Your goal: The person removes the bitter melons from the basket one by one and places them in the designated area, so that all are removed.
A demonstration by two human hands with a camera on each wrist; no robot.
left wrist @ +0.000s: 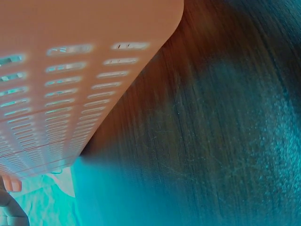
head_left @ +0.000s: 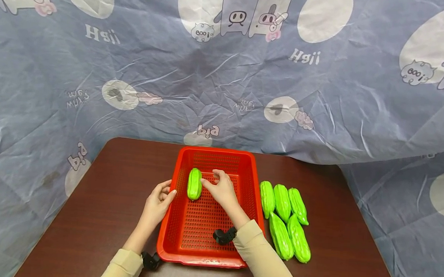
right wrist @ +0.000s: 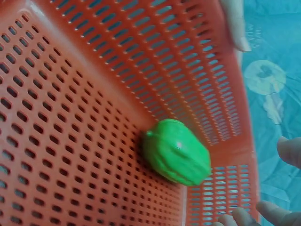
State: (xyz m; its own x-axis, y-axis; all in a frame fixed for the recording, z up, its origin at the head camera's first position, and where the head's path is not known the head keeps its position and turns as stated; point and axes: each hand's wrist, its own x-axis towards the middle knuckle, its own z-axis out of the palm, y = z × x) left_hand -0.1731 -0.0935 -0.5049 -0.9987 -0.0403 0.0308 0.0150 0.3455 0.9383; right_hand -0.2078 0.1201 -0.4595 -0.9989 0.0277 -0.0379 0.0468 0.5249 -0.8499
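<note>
A bright green ridged gourd (head_left: 194, 184), shaped like a bitter melon, lies lengthwise in the red plastic basket (head_left: 210, 263), near its left wall. Just right of it my right hand (head_left: 223, 190) hovers inside the basket, thumb and fingers spread apart and holding nothing. The right wrist view shows the same gourd (right wrist: 176, 151) on the perforated floor, against the side wall. My left hand (head_left: 158, 202) holds the basket's left rim, its thumb at the edge and its fingers on the outer side. In the left wrist view the basket's outer wall (left wrist: 94, 28) hides most of that hand.
Several more green gourds (head_left: 282, 196) lie in two rows on the brown table (head_left: 129, 162), right of the basket. Behind the table hangs a grey-blue printed cloth (head_left: 211, 70). Black wrist cameras (head_left: 223, 236) sit on both wrists; the right one is above the basket.
</note>
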